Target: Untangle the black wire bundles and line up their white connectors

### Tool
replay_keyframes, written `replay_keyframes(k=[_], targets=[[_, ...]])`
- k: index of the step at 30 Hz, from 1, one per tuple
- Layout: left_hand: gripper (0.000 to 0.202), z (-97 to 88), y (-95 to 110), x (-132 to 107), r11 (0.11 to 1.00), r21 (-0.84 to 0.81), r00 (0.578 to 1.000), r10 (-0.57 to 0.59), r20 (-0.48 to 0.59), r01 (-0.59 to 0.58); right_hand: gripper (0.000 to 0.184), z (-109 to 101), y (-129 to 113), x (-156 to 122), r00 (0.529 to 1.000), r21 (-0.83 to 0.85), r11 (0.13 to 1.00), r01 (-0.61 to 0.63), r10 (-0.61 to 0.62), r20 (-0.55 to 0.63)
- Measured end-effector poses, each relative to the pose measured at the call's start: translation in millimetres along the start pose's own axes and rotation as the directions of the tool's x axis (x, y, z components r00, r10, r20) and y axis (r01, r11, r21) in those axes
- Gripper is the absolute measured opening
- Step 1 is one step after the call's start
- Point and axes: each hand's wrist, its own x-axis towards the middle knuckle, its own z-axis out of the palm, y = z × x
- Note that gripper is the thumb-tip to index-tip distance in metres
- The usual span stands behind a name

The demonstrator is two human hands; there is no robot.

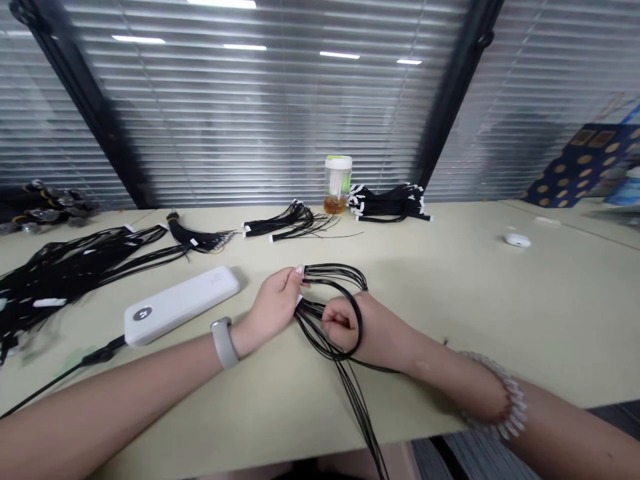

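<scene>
Just right of the white power bank (180,305), on the cream desk (450,313), my feed shows the black wire bundle (334,280) looped between two hands. The left hand (273,303) has its fingers (291,279) closed in a pinch on the bundle's ends, where small white tips poke out; those tips are too small for me to identify. The right hand (345,323) is curled nearly to a fist, its fingers (336,323) wrapped on the wires, with the fingertips hidden inside the curl. The loose lengths of wire drop past the desk's near edge and are cut off at the bottom of the frame.

Farther from the camera than the power bank lie more black wire bundles (287,222), and to its left sits a large black wire heap (75,280), cut off by the frame edge. Beyond it and to the right stands a clear jar (338,185) with a pale lid and amber liquid at its base. A black cable (60,380) runs from the power bank's end. Far to its left, dark clumps with metal parts (45,207) are too blurred to name. The left wrist wears a grey band (224,343), the right a beaded bracelet (495,400).
</scene>
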Motion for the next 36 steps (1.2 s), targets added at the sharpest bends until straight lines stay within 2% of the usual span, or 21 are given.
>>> replay_keyframes(k=[3, 5, 7, 8, 10, 12, 14, 16, 17, 18, 20, 21, 22, 24, 25, 26, 30, 36], targets=[[0.038, 0.2, 0.7, -0.2, 1.000, -0.007, 1.000, -0.002, 0.001, 0.002, 0.012, -12.3, 0.8, -3.1, 0.999, -0.209, 0.978, -0.015, 0.004, -0.053], [0.039, 0.4, 0.9, -0.3, 1.000, -0.015, 1.000, -0.011, 0.001, 0.011, 0.015, -26.0, 3.9, -5.2, 0.985, -0.357, 0.929, -0.094, 0.034, -0.170], [0.039, 0.5, 1.0, -0.4, 1.000, -0.014, 1.000, -0.028, -0.004, 0.028, 0.018, -40.9, 8.7, -6.7, 0.941, -0.384, 0.900, -0.207, 0.076, -0.329], [0.039, 0.6, 0.9, -0.4, 0.999, -0.008, 0.999, -0.035, -0.006, 0.035, 0.018, -47.5, 11.2, -7.0, 0.914, -0.325, 0.917, -0.231, 0.091, -0.395], [0.039, 0.6, 0.4, -0.2, 0.999, 0.008, 0.999, -0.034, -0.008, 0.034, 0.017, -56.5, 15.8, -6.6, 0.861, -0.092, 0.974, -0.209, 0.139, -0.489], [0.039, 0.8, -0.3, 0.1, 1.000, 0.013, 1.000, -0.017, 0.000, 0.017, 0.018, -59.1, 18.7, -4.8, 0.800, 0.200, 0.977, -0.069, 0.174, -0.574], [0.039, 1.1, -0.8, 0.3, 1.000, 0.007, 1.000, -0.005, 0.017, 0.005, 0.018, -57.4, 19.6, -2.6, 0.695, 0.412, 0.897, 0.158, 0.195, -0.692], [0.039, 1.4, -1.0, 0.2, 1.000, 0.004, 1.000, -0.007, 0.030, 0.007, 0.018, -54.7, 18.4, -1.2, 0.588, 0.479, 0.813, 0.331, 0.219, -0.779], [0.039, 1.5, -0.9, 0.1, 1.000, 0.005, 0.999, -0.007, 0.035, 0.007, 0.021, -53.7, 17.0, -0.9, 0.576, 0.489, 0.795, 0.358, 0.224, -0.786], [0.039, 1.6, -0.9, 0.1, 1.000, 0.006, 0.999, -0.006, 0.039, 0.005, 0.031, -52.8, 15.3, -1.0, 0.599, 0.498, 0.794, 0.349, 0.220, -0.770], [0.040, 1.7, -1.1, -0.1, 1.000, 0.004, 0.999, 0.001, 0.044, -0.001, 0.054, -50.8, 11.8, -1.3, 0.724, 0.527, 0.814, 0.244, 0.209, -0.657], [0.040, 1.7, -1.4, -0.1, 1.000, 0.000, 0.999, 0.003, 0.047, -0.003, 0.058, -49.1, 10.4, -1.3, 0.789, 0.539, 0.824, 0.175, 0.210, -0.577], [0.040, 1.6, -1.7, -0.1, 1.000, -0.007, 0.999, 0.007, 0.050, -0.006, 0.054, -46.8, 9.5, -1.1, 0.845, 0.538, 0.836, 0.105, 0.211, -0.492], [0.039, 1.3, -2.4, -0.3, 1.000, -0.017, 0.998, 0.016, 0.055, -0.015, 0.029, -40.4, 9.5, 0.1, 0.910, 0.476, 0.879, 0.002, 0.196, -0.366], [0.039, 1.1, -2.7, -0.5, 1.000, -0.017, 0.998, 0.023, 0.059, -0.022, 0.020, -36.7, 10.2, 0.9, 0.927, 0.419, 0.907, -0.024, 0.178, -0.331], [0.039, 0.9, -2.8, -0.7, 0.999, -0.016, 0.998, 0.030, 0.064, -0.029, 0.019, -33.1, 11.0, 1.7, 0.939, 0.353, 0.935, -0.037, 0.153, -0.307], [0.040, 0.3, -2.6, -1.5, 0.999, -0.018, 0.996, 0.049, 0.074, -0.048, 0.021, -23.9, 12.4, 4.4, 0.965, 0.136, 0.990, -0.040, 0.073, -0.252], [0.041, 0.0, -2.7, -2.0, 0.997, -0.007, 0.992, 0.072, 0.103, -0.072, 0.021, -21.7, 8.8, 7.0, 0.975, 0.020, 1.000, 0.005, 0.000, -0.224]])
